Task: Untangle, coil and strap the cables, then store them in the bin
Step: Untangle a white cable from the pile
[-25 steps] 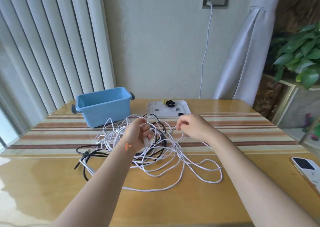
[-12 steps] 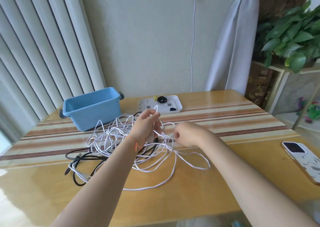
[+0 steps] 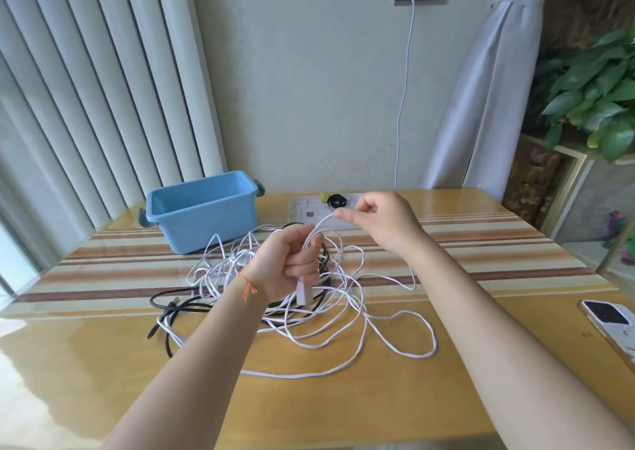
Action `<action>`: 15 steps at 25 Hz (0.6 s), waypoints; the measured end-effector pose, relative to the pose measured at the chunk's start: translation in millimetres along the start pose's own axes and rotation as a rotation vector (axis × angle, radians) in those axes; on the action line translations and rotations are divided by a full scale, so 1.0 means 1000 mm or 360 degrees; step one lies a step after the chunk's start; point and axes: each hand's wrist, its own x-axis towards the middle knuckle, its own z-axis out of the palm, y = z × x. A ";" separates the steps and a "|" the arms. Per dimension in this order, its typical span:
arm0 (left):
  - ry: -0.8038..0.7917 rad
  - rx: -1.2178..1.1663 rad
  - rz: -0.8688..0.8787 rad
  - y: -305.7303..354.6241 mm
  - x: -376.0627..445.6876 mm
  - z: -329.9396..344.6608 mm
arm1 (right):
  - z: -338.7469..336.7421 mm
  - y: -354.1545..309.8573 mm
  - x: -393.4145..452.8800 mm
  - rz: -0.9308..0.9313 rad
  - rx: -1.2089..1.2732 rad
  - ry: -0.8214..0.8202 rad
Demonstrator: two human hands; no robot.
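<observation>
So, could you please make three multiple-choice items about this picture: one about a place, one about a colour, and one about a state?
1. Where does the bin stand?
A. on the table, beyond the cables, on the left
B. on the floor
C. on the phone

2. What colour is the cable pinched by the right hand?
A. red
B. white
C. green

3. What is in the bin?
A. one coiled cable
B. all the cables
C. no cable that can be seen

Answers:
1 A: the bin rests on the table behind the tangle.
2 B: the white cable runs from the left hand up to the right one, while the black cable lies on the table.
3 C: its visible inside is bare blue, and the cables lie loose in front of it.
</observation>
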 end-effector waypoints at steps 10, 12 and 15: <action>0.0540 -0.1219 0.0415 0.005 -0.011 -0.060 | 0.019 0.043 0.010 0.0405 0.0021 -0.0280; 0.0676 -0.1175 0.0499 0.007 -0.010 -0.064 | 0.014 0.053 0.011 0.0503 0.0089 -0.0249; 0.0812 -0.0841 0.0492 0.004 0.006 -0.058 | 0.019 0.058 0.015 0.0302 -0.0262 -0.0389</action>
